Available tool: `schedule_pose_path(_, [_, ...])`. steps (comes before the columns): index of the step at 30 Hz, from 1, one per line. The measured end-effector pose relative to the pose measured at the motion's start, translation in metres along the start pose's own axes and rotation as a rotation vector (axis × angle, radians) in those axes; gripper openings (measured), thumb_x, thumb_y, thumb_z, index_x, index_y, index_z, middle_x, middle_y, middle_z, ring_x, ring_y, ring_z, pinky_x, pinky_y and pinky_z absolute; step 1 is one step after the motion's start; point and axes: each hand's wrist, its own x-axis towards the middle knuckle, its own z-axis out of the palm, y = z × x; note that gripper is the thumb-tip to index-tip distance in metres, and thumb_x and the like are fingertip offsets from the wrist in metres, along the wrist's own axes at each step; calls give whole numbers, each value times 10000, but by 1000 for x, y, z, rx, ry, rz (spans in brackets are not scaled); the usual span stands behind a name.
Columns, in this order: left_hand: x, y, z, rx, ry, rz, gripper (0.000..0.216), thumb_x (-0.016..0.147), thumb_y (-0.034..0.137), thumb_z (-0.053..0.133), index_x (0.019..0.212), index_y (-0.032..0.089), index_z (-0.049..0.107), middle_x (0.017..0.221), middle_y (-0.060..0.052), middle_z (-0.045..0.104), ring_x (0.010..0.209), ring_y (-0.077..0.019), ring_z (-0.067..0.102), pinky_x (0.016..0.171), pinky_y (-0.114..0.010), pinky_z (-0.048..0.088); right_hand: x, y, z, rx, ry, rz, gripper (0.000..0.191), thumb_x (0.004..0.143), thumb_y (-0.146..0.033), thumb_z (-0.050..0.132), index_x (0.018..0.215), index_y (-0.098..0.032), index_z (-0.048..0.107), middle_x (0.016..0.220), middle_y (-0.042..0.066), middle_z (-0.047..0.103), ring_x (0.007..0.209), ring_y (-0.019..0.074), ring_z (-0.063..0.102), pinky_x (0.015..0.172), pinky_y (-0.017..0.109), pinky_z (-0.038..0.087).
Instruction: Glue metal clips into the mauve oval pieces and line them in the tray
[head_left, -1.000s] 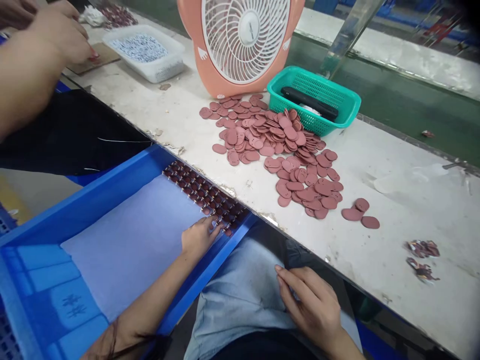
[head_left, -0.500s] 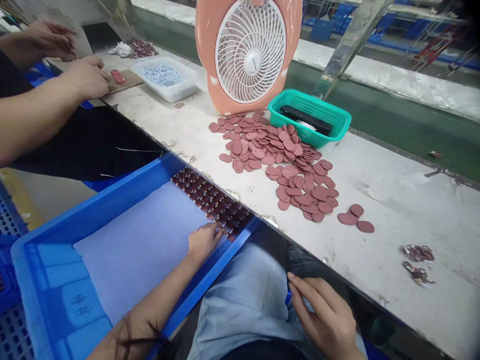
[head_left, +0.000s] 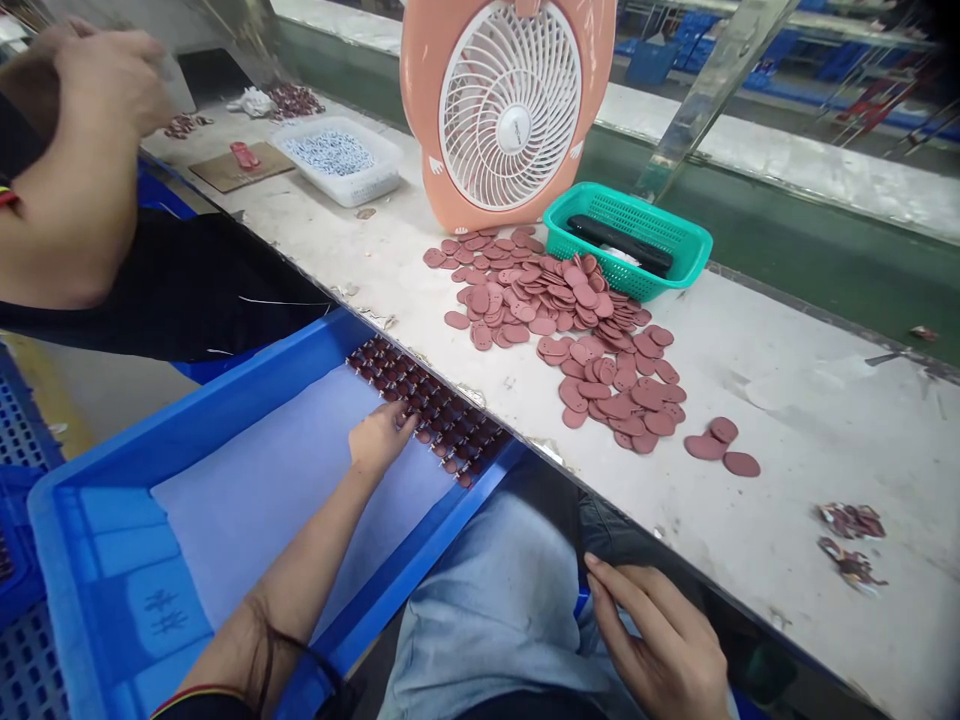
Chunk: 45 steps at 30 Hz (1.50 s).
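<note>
My left hand [head_left: 381, 436] reaches into the blue tray [head_left: 202, 415], its fingers drawn together at the edge of several rows of small dark-brown pieces with metal bits [head_left: 431, 405]. Whatever is between those fingertips is hidden. A pale blue sheet [head_left: 285, 490] lines the tray beneath the rows. Above my lap, beside the table edge, my right hand [head_left: 664, 640] has its fingers stretched out and nothing visible in them. Reddish-brown flat oval pieces [head_left: 570, 295] lie heaped on the white table [head_left: 757, 540].
Behind the heap stand an orange fan [head_left: 420, 130] and a green basket [head_left: 686, 265] with a black object inside. Two small brown clusters [head_left: 851, 520] lie at the right. At left, a co-worker's hands [head_left: 112, 80] are raised near a white bin [head_left: 386, 165].
My left hand has moved left and away along the rows, uncovering pieces at their near end. My right hand stays nearly still. The co-worker's hands have lifted off the board.
</note>
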Motion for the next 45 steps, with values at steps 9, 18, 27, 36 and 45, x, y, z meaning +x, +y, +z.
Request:
schedule_pose_path(9, [24, 10, 6, 100, -116, 17, 348, 931, 352, 618, 1236, 185, 608, 1246, -107, 632, 1031, -251, 647, 853, -468, 560, 2, 1, -1, -13, -3, 1, 239, 873, -30, 656, 1092, -118, 694, 796, 68, 684, 644, 142, 651, 618, 260, 560])
schedule_pose_path(18, [28, 10, 4, 141, -156, -2, 351, 927, 353, 623, 1234, 183, 609, 1242, -105, 634, 1035, -255, 647, 854, -469, 559, 3, 3, -1, -27, -2, 2, 221, 887, -50, 646, 1089, -129, 691, 777, 60, 678, 630, 143, 646, 616, 262, 560])
schedule_pose_path(27, [29, 10, 7, 144, -130, -32, 343, 931, 353, 618, 1232, 190, 611, 1248, -105, 632, 1037, -252, 645, 857, -466, 558, 3, 4, -1, -36, -14, -2, 198, 895, -49, 643, 1079, -104, 689, 784, 69, 673, 648, 137, 641, 631, 257, 552])
schedule_pose_path(36, [26, 11, 8, 132, -110, -19, 332, 935, 354, 611, 1218, 182, 621, 1245, -95, 634, 1042, -262, 644, 865, -464, 554, 3, 5, 0, -42, -22, 1, 220, 894, -50, 642, 1097, -121, 687, 789, 58, 674, 644, 135, 644, 639, 253, 549])
schedule_pose_path(45, [35, 0, -2, 114, 33, -67, 350, 930, 349, 619, 1238, 183, 605, 1242, -106, 633, 1026, -251, 648, 846, -465, 562, 3, 8, 1, -55, -30, -9, 202, 890, -43, 657, 1083, -92, 688, 800, 69, 667, 671, 130, 636, 664, 252, 528])
